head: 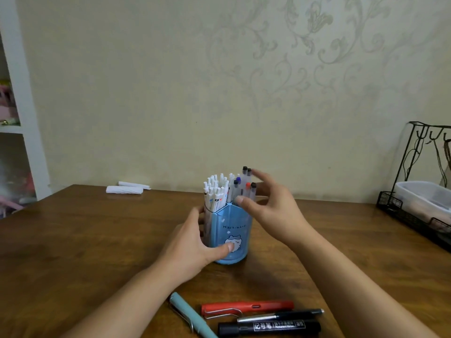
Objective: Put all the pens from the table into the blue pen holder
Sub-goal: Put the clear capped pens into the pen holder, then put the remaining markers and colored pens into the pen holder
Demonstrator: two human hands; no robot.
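The blue pen holder [234, 223] stands upright at the middle of the wooden table [97, 240]. My left hand [192, 247] grips its left side, thumb on the front. Several white pens [216, 191] and clear capped pens [244, 184] stick out of its top. Just right of those tops hovers my right hand [273, 206], fingers spread, nothing in it. On the near edge of the table lie a teal pen [192, 315], a red pen [249, 307], a slim black pen [280, 315] and a black marker [268, 326].
Two white paper rolls [124, 189] lie at the back left by the wall. A black wire rack [400, 211] holding a plastic box [424, 193] stands at the right edge. A white shelf unit [22, 118] is at the far left.
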